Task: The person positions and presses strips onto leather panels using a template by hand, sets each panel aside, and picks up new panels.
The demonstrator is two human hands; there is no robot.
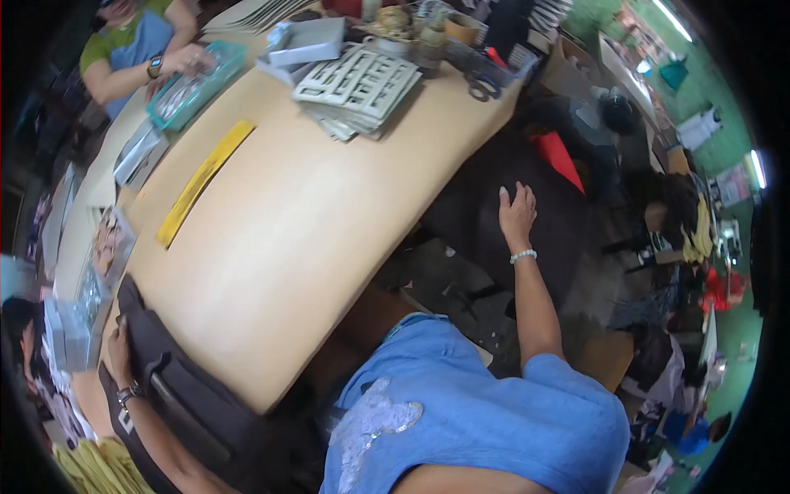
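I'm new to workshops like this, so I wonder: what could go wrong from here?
The dark garment by the left hand lies at the edge of the table and might slide off. The scissors sit near another edge and could get knocked down. The beaded bracelet behind the right hand might catch on something.

yellow strip lying around 10 o'clock | teal basket also 10ish, further out | pale tray at 11 | messy printed cards, basically 12 | scissors at 1

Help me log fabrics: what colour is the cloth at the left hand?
The cloth is mostly near-black, shown best in the head view.
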